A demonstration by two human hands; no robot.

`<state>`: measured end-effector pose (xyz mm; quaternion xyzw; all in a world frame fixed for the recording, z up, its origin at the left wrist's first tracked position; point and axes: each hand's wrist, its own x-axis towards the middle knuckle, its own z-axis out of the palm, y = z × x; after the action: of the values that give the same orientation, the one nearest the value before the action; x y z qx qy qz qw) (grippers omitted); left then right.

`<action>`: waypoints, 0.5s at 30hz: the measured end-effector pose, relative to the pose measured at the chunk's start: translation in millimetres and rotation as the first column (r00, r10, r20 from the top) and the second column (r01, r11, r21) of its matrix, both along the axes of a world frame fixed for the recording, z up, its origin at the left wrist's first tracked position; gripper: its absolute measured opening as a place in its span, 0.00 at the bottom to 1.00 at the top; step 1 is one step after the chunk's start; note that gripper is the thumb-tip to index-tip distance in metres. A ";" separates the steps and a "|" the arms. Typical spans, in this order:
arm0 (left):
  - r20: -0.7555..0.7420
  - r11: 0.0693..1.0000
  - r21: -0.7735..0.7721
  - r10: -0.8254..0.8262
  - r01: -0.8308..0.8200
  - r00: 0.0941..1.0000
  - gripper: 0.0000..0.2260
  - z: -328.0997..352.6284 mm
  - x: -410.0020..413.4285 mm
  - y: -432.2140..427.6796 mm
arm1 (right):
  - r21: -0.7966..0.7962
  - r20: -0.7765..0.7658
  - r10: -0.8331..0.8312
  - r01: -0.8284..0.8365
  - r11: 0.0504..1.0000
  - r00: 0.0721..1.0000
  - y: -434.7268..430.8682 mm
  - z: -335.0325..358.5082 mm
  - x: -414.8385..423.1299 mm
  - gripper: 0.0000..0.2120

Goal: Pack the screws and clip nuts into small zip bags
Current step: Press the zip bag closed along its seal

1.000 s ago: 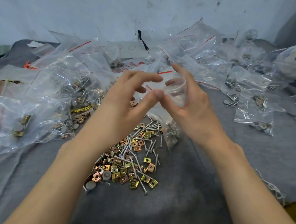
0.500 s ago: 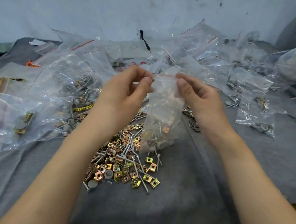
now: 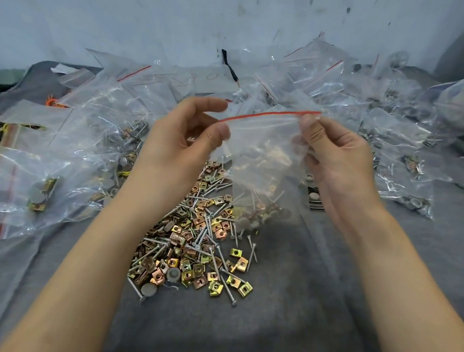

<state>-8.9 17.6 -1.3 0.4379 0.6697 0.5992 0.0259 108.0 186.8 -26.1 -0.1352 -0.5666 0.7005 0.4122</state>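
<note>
- Head cam: left hand (image 3: pixel 181 139) pinches zip bag (image 3: pixel 258 155) top-left corner, thumb and forefinger.
- right hand (image 3: pixel 338 161) pinches its right corner.
- bag hangs above screws and clip nuts (image 3: pixel 197 246) pile, some inside.

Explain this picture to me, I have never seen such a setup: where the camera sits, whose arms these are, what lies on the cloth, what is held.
No machine here: a person works with bare hands. The one picture comes from a camera worn on the head, looking forward and down, so both arms reach in from below. The left hand and right hand each pinch the top of a clear zip bag with a red seal strip; some screws and clip nuts sit in its bottom. Below it, on the grey cloth, lies a loose pile of screws and clip nuts. More clear bags lie heaped around it.
</note>
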 end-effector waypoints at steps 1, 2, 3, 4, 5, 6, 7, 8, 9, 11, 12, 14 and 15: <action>0.035 0.999 0.030 0.022 -0.023 0.999 0.09 0.6 0.3 0.9 | -0.016 -0.003 0.001 -0.001 1.000 1.000 -0.3 1.4 0.9 0.05; 0.075 0.998 0.049 0.042 -0.046 0.996 0.08 0.3 0.3 1.9 | -0.030 -0.009 0.008 -0.008 1.000 1.000 -0.9 2.3 1.7 0.06; 0.112 0.997 0.049 0.059 -0.064 0.992 0.07 -0.9 0.1 3.2 | -0.038 -0.012 0.012 -0.013 0.999 1.000 -1.4 2.8 2.4 0.07; 0.139 0.996 0.030 0.074 -0.079 0.988 0.06 -3.1 0.2 4.4 | -0.035 -0.007 0.009 -0.009 0.999 1.000 -2.1 2.8 3.0 0.08; 0.157 0.996 0.002 0.088 -0.090 0.984 0.05 -5.8 0.0 5.8 | -0.025 0.007 0.000 0.001 1.000 1.000 -3.0 2.6 3.6 0.08; 0.165 0.995 -0.023 0.103 -0.101 0.981 0.04 -8.5 -0.3 6.6 | -0.017 0.022 -0.010 0.010 1.000 1.000 -3.7 2.3 3.9 0.07; 0.165 0.993 -0.035 0.117 -0.113 0.979 0.04 -10.3 -0.9 7.2 | -0.015 0.034 -0.017 0.018 1.000 0.999 -4.0 2.3 4.3 0.06; 0.163 0.992 -0.036 0.128 -0.124 0.978 0.04 -11.0 -0.9 7.4 | -0.022 0.041 -0.021 0.022 1.000 0.999 -4.4 2.8 4.9 0.06; 0.164 0.991 -0.023 0.132 -0.130 0.978 0.04 -10.4 -0.5 7.6 | -0.034 0.043 -0.022 0.024 0.999 0.999 -4.7 3.6 5.4 0.08; 0.185 0.993 0.034 0.109 -0.117 0.977 0.05 -7.7 1.5 9.0 | -0.050 0.042 -0.022 0.024 0.998 0.999 -5.2 5.7 6.1 0.12; 0.210 0.993 0.072 0.082 -0.099 0.974 0.07 -6.3 3.5 10.0 | -0.051 0.043 -0.016 0.019 0.999 0.999 -6.1 6.0 6.1 0.13; 0.258 0.989 0.131 0.027 -0.063 0.966 0.08 -5.2 7.3 12.7 | -0.051 0.046 -0.005 0.007 0.999 0.999 -8.2 5.1 5.6 0.12; 0.274 0.988 0.140 0.021 -0.061 0.961 0.07 -5.2 9.0 14.2 | -0.055 0.048 -0.003 0.006 0.998 0.999 -9.0 4.4 5.3 0.12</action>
<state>0.1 31.9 -6.5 0.3382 0.6226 0.7020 0.0725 113.3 177.8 -21.7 -0.1644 -0.5563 0.7117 0.3963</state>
